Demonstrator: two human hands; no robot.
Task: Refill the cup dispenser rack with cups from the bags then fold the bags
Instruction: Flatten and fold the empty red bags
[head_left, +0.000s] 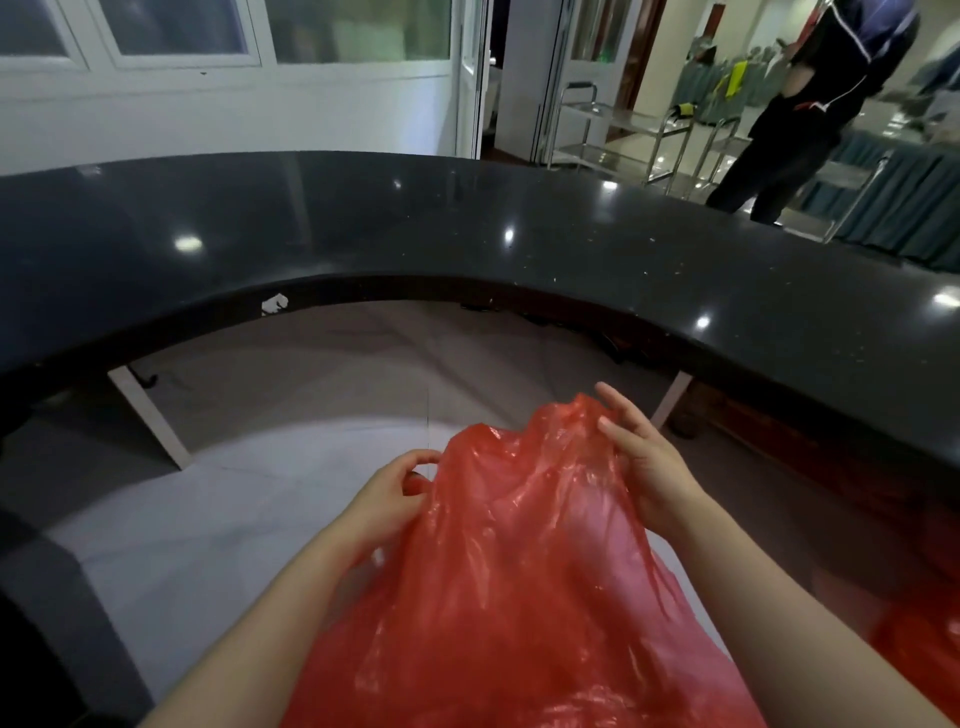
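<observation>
Head view, left to right: the left hand (390, 493) curls its fingers around the left edge of a thin, translucent red plastic bag (524, 571), pinching it. That bag hangs crumpled between both forearms, above a white lower surface (218, 525) and in front of the curved, glossy black stone desk (467, 228). On the bag's upper right edge, the right hand (641, 457) pinches the film, its other fingers loosely extended.

- A curved black stone counter (519, 228), dotted with reflected ceiling lights, is seen spanning the room.
- A pale tiled floor (218, 499) is shown below it.
- White-framed windows (182, 31) are set in the far wall.
- Steel trolleys (613, 135) and a dark-clothed person (810, 104) are visible beyond, upper right.
</observation>
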